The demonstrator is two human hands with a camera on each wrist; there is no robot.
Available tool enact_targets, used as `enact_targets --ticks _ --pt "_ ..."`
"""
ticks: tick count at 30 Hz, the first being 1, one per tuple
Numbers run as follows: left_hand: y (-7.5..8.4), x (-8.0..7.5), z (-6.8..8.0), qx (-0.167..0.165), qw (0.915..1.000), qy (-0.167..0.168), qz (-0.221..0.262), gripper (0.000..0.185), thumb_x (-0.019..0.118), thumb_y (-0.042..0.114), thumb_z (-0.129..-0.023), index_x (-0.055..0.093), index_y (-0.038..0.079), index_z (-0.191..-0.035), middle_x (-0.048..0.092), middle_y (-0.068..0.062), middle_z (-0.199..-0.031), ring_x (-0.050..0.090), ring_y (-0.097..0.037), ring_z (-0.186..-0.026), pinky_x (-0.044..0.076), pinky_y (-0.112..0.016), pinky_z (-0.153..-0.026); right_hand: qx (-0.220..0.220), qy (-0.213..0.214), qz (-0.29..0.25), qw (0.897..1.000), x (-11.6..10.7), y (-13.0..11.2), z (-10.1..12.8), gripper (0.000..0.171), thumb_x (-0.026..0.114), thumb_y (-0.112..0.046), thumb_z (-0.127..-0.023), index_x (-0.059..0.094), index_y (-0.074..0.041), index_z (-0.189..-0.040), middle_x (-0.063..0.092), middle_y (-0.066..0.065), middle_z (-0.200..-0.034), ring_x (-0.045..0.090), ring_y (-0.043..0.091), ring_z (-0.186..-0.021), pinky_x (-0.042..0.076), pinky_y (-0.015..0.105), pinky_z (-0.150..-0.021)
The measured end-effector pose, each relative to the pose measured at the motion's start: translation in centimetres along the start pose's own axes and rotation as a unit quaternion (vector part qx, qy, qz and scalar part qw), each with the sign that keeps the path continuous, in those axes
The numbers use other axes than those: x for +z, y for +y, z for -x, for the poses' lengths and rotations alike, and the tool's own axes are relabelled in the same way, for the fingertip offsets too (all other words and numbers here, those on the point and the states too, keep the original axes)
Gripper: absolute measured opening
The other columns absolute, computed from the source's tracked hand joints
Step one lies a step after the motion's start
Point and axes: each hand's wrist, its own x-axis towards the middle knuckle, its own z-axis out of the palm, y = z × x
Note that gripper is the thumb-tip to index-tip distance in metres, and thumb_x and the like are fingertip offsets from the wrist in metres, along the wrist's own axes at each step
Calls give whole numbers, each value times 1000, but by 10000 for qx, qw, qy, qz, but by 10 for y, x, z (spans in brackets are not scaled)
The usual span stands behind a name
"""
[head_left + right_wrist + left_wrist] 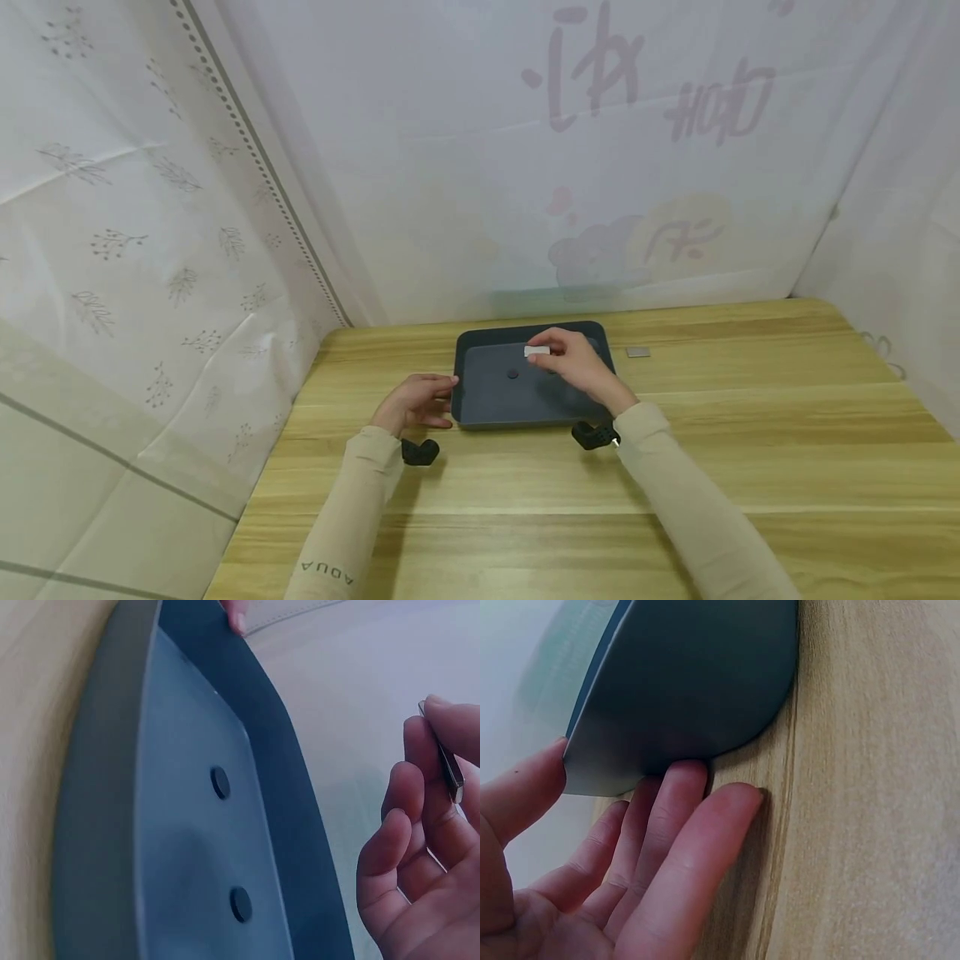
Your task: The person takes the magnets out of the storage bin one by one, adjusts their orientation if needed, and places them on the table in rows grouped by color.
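Observation:
A dark grey tray lies on the wooden table, with two small black discs on its floor. My right hand hovers over the tray's far part and pinches a thin, pale metal plate between thumb and index finger. My left hand lies flat on the table at the tray's left side. In the left wrist view its straight fingers touch the tray's rounded corner and the thumb rests at the rim.
A second small silver plate lies on the table just right of the tray. White patterned curtains close off the left, back and right sides. The wooden tabletop stretches wide to the right and towards me.

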Motion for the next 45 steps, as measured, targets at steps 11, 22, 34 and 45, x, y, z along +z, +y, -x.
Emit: enact_targets --ticks 11,22,34,45 --pt "-3 -2 -5 17 10000 -74 -2 43 54 28 -100 49 2 -135 52 -21 -134 63 -20 -93 58 -47 -79 -201 360 201 9989 -37 0 9 34 66 -25 -93 62 -10 -123 61 10 -106 45 17 -77 43 30 -69" --pt "0 -1 -2 30 9999 -110 -47 45 54 28 -100 47 0 -135 53 -20 -131 63 -19 -91 58 -46 -79 -117 660 292 9973 -81 3 17 39 65 -26 -94 59 -6 -126 66 10 -99 50 22 -75 46 33 -64" --pt "-1 -1 -3 18 10000 -64 -34 46 54 28 -100 47 0 -136 49 -25 -138 63 -23 -98 57 -49 -82 96 791 485 9956 -114 6 30 42 62 -30 -96 55 -8 -131 62 -2 -100 52 17 -85 48 30 -74" --pt "1 0 0 35 9999 -112 -41 47 54 28 -100 45 -1 -137 50 -23 -135 63 -20 -94 57 -48 -81 223 1024 629 9925 -140 19 39 44 59 -29 -98 51 -6 -134 57 14 -127 55 5 -88 49 22 -77"
